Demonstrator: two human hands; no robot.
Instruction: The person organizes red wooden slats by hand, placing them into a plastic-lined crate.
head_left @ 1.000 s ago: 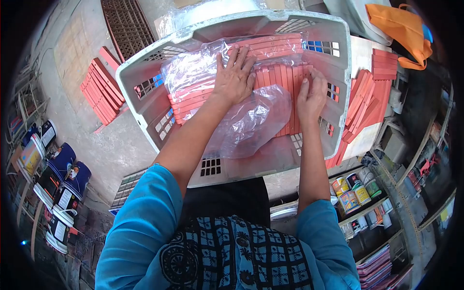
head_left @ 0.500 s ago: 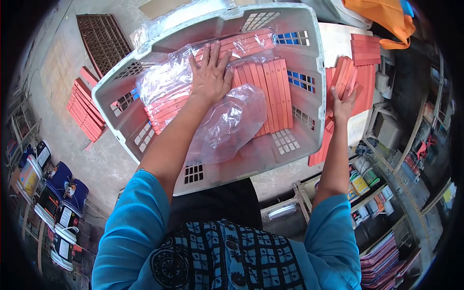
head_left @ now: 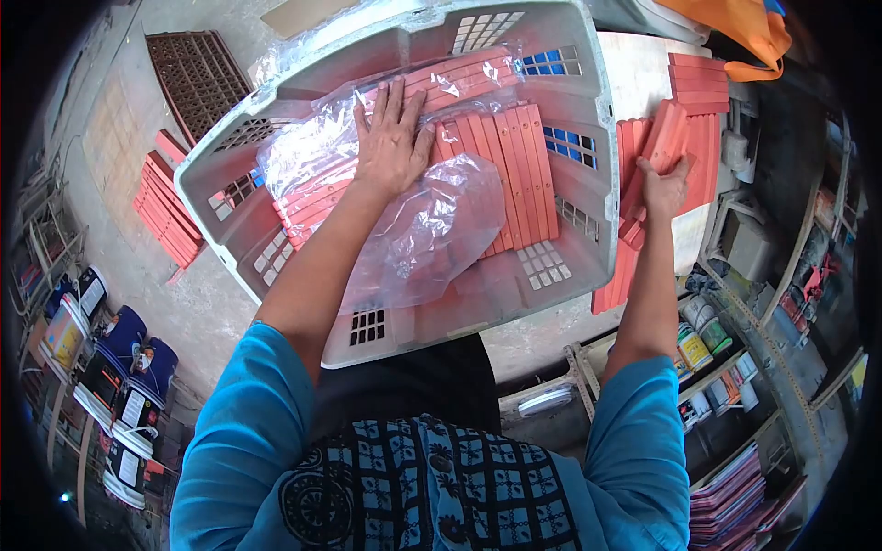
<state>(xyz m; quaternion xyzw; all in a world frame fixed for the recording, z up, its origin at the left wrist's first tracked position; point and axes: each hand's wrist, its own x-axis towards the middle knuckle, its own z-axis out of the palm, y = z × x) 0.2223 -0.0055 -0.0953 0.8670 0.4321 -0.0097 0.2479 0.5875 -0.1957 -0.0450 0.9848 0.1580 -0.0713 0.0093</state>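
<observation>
My left hand (head_left: 393, 142) lies flat with fingers spread on a clear plastic bag (head_left: 450, 211) inside a large grey plastic crate (head_left: 602, 197). Red wooden strips (head_left: 519, 174), several with small holes, lie side by side in the crate, partly under the plastic. Outside, to the right of the crate, my right hand (head_left: 666, 188) grips a few red strips (head_left: 665, 133) between thumb and fingers. More red strips (head_left: 706, 156) lie beneath and beyond that hand on a pale board.
On the floor at left are loose red strips (head_left: 165, 216) and a brown lattice crate (head_left: 197, 78). Paint buckets (head_left: 124, 340) stand at lower left. Metal shelving (head_left: 763, 335) with cans lines the right side. An orange cloth (head_left: 735, 32) hangs at the top right.
My right hand has closed its fingers around the red strips and shifted slightly right; the strips have turned a little. My left hand stays on the plastic, nearly unmoved.
</observation>
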